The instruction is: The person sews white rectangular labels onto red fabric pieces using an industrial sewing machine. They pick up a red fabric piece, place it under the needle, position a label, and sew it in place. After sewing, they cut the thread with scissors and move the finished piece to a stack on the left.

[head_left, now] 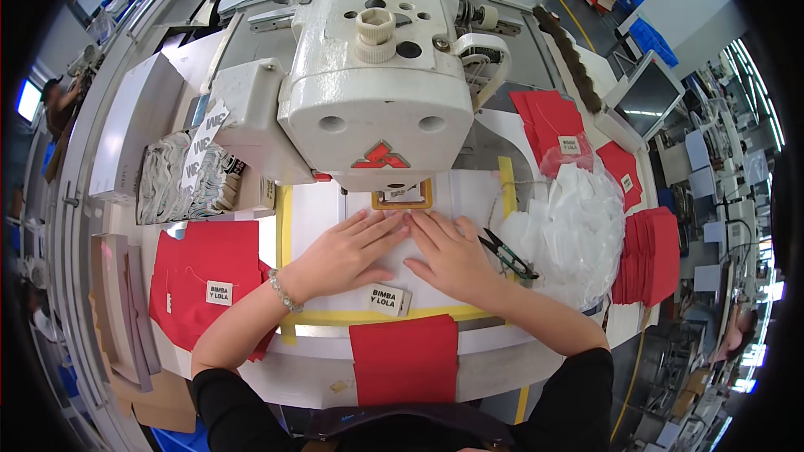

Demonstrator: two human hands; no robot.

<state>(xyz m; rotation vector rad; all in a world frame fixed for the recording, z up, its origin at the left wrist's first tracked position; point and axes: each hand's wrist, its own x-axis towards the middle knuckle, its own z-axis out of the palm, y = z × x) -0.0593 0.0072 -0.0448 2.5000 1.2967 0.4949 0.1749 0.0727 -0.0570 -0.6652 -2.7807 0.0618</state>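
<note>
Side by side, my left hand and my right hand lie with fingers stretched out on the white work plate. Their fingertips almost meet just below a small yellow-brown frame under the white sewing machine head. Something pale sits inside that frame; I cannot make out its details. A small stack of white labels with dark print rests between my wrists. By my right hand are dark-handled thread snips. Neither hand visibly grips anything.
Red fabric pieces lie at left, at the front edge and stacked at right. A heap of white plastic film sits beside the snips. A box of bundled labels stands left; a screen stands far right.
</note>
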